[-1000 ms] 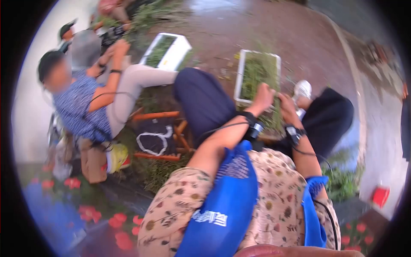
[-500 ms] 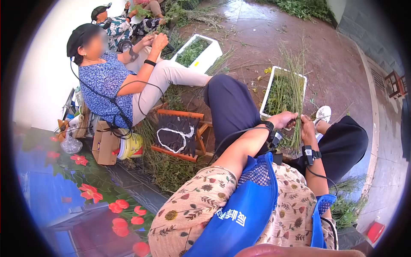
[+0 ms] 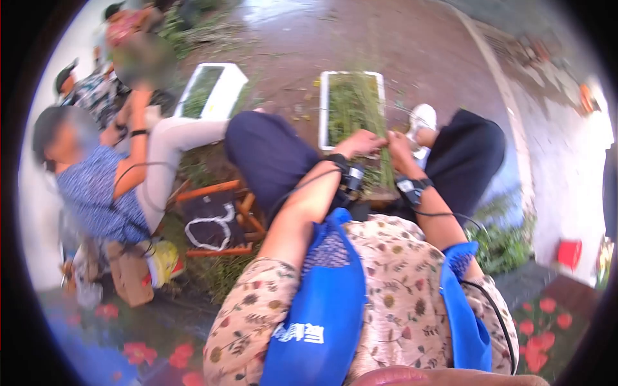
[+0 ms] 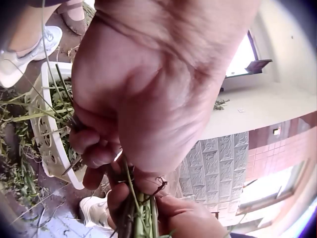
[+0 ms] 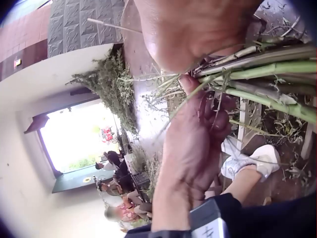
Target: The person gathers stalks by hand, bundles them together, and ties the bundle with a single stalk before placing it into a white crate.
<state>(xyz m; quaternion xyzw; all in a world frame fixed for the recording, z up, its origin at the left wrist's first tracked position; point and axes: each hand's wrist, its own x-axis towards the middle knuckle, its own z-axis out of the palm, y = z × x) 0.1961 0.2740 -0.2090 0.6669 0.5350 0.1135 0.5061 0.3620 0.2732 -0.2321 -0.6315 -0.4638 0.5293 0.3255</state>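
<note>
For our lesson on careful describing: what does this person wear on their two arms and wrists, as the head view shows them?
Behind the left hand and right hand sit black strapped camera units, each trailing a thin black cable up a bare forearm. Short beige floral sleeves cover the upper arms, under a blue vest with white lettering and mesh edging.
</note>
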